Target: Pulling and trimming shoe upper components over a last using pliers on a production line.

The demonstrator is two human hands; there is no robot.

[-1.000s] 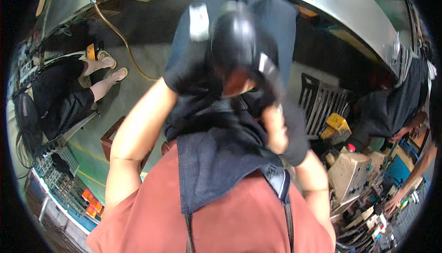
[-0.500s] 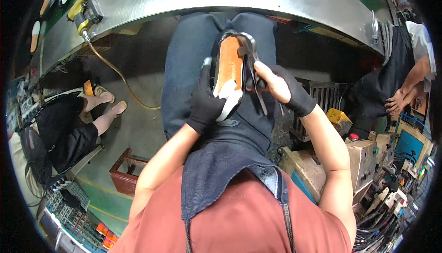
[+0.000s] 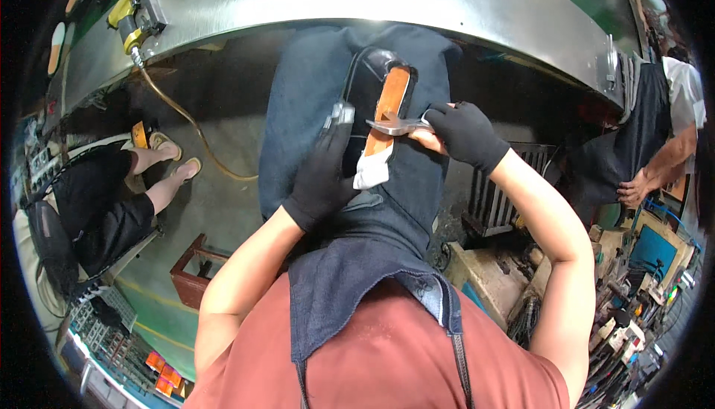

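Orange-brown on top of the shoe (image 3: pixel 392 97), pointing away and slightly right on the lap (image 3: pixel 294 89); clasped from its left by the left hand (image 3: pixel 322 174), crossed near mid-length by a tool (image 3: pixel 398 127) clenched in the right hand (image 3: pixel 463 136).

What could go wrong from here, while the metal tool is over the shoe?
The right hand holds the tool with its tip toward the left hand; if it slips, it might hurt those fingers. The shoe seems supported only on the lap, so it could tilt under force.
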